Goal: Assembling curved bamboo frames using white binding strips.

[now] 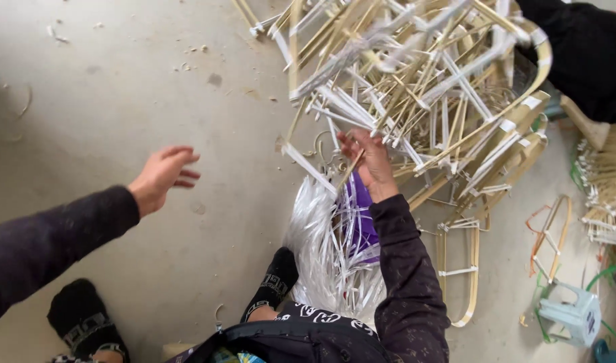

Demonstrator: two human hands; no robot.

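Two hands are at work over a bare concrete floor (120, 87); the right hand (370, 160) is pinched shut on one thin bamboo strip (352, 169) at the near edge of a big tangled heap of bamboo hanger frames (429, 87), far too many to count, pale, slim and straight, bound with white tape; the left hand (161, 176) hangs out to the side, fingers spread, holding nothing; below the right wrist lies one glossy bundle of white plastic strips (325, 249) over something purple (362, 215); two black socked feet (274, 282) rest on the floor; one small pale blue stool (573, 316) stands far right.
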